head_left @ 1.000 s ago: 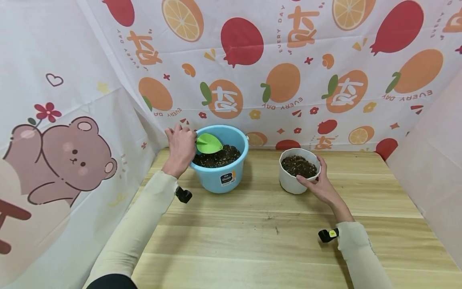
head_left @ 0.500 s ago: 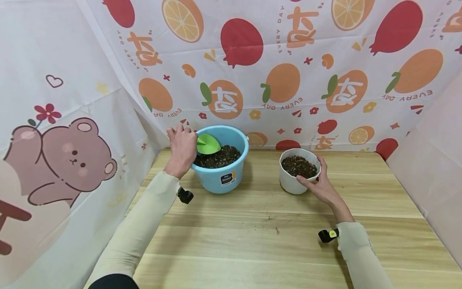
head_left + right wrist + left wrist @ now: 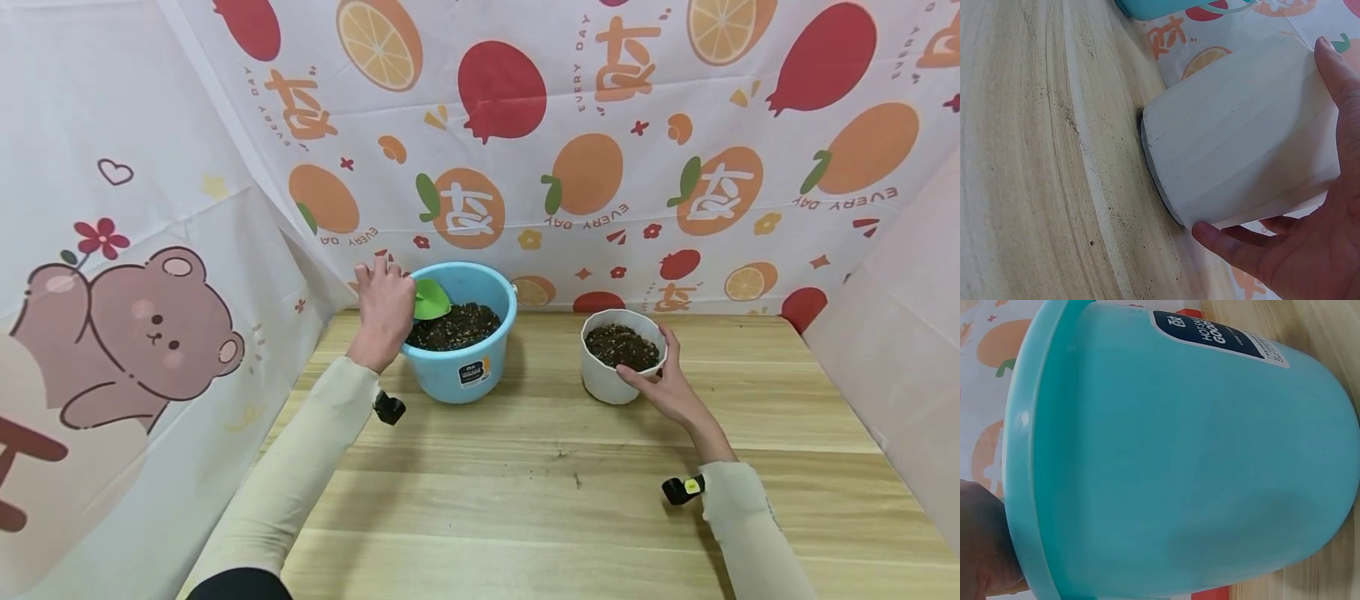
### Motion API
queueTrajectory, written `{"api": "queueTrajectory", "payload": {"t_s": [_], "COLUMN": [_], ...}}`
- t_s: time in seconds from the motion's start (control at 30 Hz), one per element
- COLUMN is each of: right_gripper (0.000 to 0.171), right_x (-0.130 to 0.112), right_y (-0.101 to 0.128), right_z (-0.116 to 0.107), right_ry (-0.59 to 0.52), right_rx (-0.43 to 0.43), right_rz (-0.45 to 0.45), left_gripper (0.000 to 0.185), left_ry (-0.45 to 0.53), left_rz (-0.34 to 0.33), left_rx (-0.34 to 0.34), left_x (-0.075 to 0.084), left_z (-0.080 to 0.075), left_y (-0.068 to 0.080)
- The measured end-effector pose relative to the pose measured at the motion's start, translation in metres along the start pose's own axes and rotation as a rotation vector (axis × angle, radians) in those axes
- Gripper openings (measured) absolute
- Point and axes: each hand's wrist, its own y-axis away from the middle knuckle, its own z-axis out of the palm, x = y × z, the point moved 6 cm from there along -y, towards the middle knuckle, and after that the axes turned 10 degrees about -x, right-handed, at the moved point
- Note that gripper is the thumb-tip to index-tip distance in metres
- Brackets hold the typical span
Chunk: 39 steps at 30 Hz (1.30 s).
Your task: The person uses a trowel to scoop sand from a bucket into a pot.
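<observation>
Soil fills the blue bucket [image 3: 461, 367] at far left of the surface [image 3: 555, 500]. Left hand [image 3: 384, 310] grasps a green scoop [image 3: 431, 298] over it; right hand [image 3: 663, 385] clasps the white pot [image 3: 607, 379].

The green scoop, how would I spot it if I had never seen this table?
Find the wooden table against the fruit-print cloth, then the blue bucket of dark soil at its back left. The green scoop is over that bucket's left rim, held by the left hand. It is the only bright green thing; the white pot beside holds only soil.
</observation>
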Motion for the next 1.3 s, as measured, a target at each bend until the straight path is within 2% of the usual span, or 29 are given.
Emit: {"api": "queueTrajectory", "payload": {"t_s": [0.3,0.5,0.77,0.97,1.3], "right_gripper": [0.109,0.109,0.109,0.109,0.108], "right_x": [0.003,0.004,0.003,0.003,0.003], "right_y": [-0.001,-0.001,-0.002,-0.002,-0.002], "right_z": [-0.001,-0.002,-0.002,-0.001,-0.001], "right_ry": [-0.009,-0.007,0.006,0.006,0.005], "right_rx": [0.007,0.003,0.003,0.004,0.008], "right_rz": [0.002,0.004,0.011,0.012,0.002], "left_gripper": [0.016,0.017,0.03,0.029,0.023], "left_ry": [-0.074,-0.09,-0.096,-0.068,0.023], "left_rz": [0.021,0.021,0.023,0.034,0.047], "left_rx": [0.047,0.02,-0.002,0.003,-0.033], "left_x": [0.006,0.007,0.009,0.011,0.014], "left_z": [-0.008,-0.003,0.003,0.006,0.013], "left_y": [0.002,0.001,0.0,-0.001,-0.003]}}
